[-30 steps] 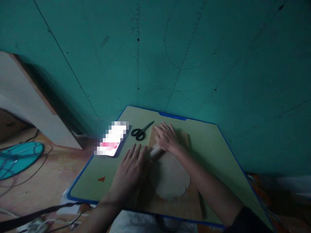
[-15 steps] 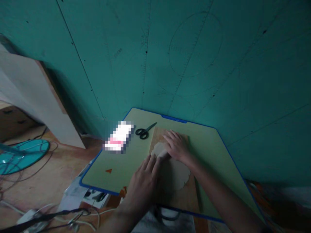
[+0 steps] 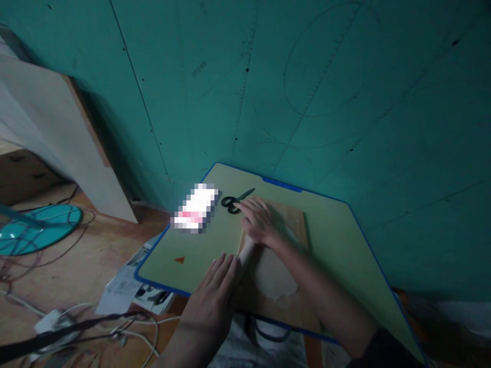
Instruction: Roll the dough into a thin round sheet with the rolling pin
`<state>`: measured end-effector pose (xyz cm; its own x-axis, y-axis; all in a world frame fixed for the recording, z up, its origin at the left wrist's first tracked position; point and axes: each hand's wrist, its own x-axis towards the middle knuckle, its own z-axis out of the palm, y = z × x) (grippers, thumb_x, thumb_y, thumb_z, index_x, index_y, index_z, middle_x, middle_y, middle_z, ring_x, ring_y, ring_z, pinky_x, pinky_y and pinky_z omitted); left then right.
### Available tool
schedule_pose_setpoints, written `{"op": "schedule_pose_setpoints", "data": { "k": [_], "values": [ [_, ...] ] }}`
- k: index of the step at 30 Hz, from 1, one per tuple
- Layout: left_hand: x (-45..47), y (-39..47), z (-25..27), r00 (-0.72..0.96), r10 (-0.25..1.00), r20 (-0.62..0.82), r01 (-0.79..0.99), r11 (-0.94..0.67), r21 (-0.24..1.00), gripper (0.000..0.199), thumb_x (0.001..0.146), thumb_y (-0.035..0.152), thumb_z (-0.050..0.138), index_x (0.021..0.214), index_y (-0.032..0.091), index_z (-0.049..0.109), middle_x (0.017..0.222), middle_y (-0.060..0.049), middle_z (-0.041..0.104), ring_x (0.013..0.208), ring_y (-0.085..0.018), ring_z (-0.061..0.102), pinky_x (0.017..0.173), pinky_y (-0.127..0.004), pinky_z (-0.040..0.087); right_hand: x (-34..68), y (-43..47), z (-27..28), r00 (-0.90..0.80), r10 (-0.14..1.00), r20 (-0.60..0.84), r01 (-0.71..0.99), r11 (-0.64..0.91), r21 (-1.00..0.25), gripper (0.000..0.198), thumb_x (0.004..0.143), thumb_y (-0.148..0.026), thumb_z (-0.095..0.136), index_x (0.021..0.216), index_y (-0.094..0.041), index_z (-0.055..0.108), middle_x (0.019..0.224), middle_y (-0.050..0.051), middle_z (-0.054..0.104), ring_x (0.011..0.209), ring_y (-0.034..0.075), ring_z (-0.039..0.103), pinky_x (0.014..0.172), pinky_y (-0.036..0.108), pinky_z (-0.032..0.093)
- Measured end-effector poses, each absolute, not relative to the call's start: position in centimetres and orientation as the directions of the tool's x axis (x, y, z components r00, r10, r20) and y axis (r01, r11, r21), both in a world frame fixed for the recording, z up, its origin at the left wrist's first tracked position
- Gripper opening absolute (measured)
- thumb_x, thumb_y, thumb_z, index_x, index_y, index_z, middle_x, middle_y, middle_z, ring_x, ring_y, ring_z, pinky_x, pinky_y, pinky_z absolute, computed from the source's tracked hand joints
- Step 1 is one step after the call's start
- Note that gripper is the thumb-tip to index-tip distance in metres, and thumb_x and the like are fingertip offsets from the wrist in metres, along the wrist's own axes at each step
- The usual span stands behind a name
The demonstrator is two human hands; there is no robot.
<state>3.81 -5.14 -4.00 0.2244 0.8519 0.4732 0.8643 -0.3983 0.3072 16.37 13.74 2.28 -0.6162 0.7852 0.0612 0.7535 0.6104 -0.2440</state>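
Observation:
A pale rolling pin (image 3: 247, 249) lies slantwise across a flat sheet of dough (image 3: 274, 273) on a wooden board (image 3: 309, 306). My left hand (image 3: 217, 291) rests on the pin's near end, its fingers stretched forward. Over the far end lies my right hand (image 3: 258, 220), fingers extended and palm down, close to the black scissors (image 3: 231, 203). Both hands cover the pin's ends, so only its middle shows. The dough has an uneven edge, partly hidden by my right forearm.
The board sits on a pale yellow-green tabletop (image 3: 337, 245) with a blue rim. A blurred-out phone-like slab (image 3: 197, 207) and a small orange triangle (image 3: 180, 260) lie on its left. A green wall (image 3: 307, 102) rises behind. Cables (image 3: 146, 332) cross the floor at lower left.
Both hands and the rolling pin have moved left across the dough, toward the board's left edge. My right hand has come nearer the scissors. The camera view has shifted slightly.

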Motion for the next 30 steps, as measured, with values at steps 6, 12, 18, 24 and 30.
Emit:
{"op": "schedule_pose_setpoints", "data": {
  "k": [6, 12, 18, 24, 30],
  "values": [
    [2.1, -5.6, -4.2, 0.113, 0.911, 0.397, 0.877, -0.28, 0.391, 0.055, 0.101, 0.024, 0.039, 0.155, 0.025, 0.032, 0.145, -0.009, 0.057, 0.136, -0.025, 0.05, 0.107, -0.041, 0.052, 12.7, 15.2, 2.4, -0.639, 0.764, 0.088, 0.725, 0.637, -0.263, 0.042, 0.092, -0.02, 0.045, 0.131, -0.02, 0.062, 0.139, 0.007, 0.061, 0.132, 0.02, 0.047, 0.117, 0.04, 0.023],
    [2.8, -6.7, -3.4, 0.144, 0.87, 0.472, 0.865, -0.342, 0.368, 0.062, 0.1, 0.021, 0.04, 0.159, 0.025, 0.02, 0.139, -0.012, 0.062, 0.13, -0.026, 0.057, 0.102, -0.04, 0.055, 13.9, 14.6, 2.4, -0.618, 0.775, 0.131, 0.739, 0.63, -0.237, 0.04, 0.092, -0.019, 0.045, 0.128, -0.02, 0.064, 0.136, 0.007, 0.063, 0.13, 0.02, 0.051, 0.116, 0.039, 0.027],
    [4.2, -7.3, -2.0, 0.198, 0.877, 0.437, 0.834, -0.385, 0.396, 0.051, 0.099, 0.023, 0.044, 0.15, 0.022, 0.038, 0.144, -0.013, 0.057, 0.136, -0.028, 0.051, 0.104, -0.043, 0.053, 22.3, 10.4, 0.9, -0.58, 0.797, 0.172, 0.779, 0.604, -0.171, 0.047, 0.093, -0.021, 0.042, 0.136, -0.014, 0.06, 0.149, 0.013, 0.052, 0.143, 0.026, 0.038, 0.119, 0.044, 0.026],
    [2.7, -4.4, -1.6, 0.154, 0.901, 0.405, 0.893, -0.303, 0.334, 0.042, 0.1, 0.03, 0.042, 0.137, 0.015, 0.054, 0.136, -0.017, 0.062, 0.132, -0.031, 0.054, 0.103, -0.049, 0.053, 26.1, 6.5, 1.8, -0.516, 0.835, 0.193, 0.836, 0.54, -0.101, 0.048, 0.099, -0.026, 0.034, 0.136, -0.009, 0.059, 0.145, 0.017, 0.055, 0.141, 0.028, 0.043, 0.119, 0.047, 0.028],
    [1.8, 0.0, 1.8, 0.084, 0.983, 0.163, 0.947, -0.13, 0.295, 0.04, 0.098, 0.027, 0.038, 0.127, 0.012, 0.062, 0.131, -0.016, 0.065, 0.127, -0.03, 0.059, 0.096, -0.044, 0.056, 22.1, 7.9, 4.0, -0.457, 0.889, 0.018, 0.878, 0.454, -0.15, 0.045, 0.098, -0.026, 0.037, 0.135, -0.015, 0.06, 0.15, 0.017, 0.05, 0.128, 0.03, 0.057, 0.105, 0.044, 0.045]
  ]
}}
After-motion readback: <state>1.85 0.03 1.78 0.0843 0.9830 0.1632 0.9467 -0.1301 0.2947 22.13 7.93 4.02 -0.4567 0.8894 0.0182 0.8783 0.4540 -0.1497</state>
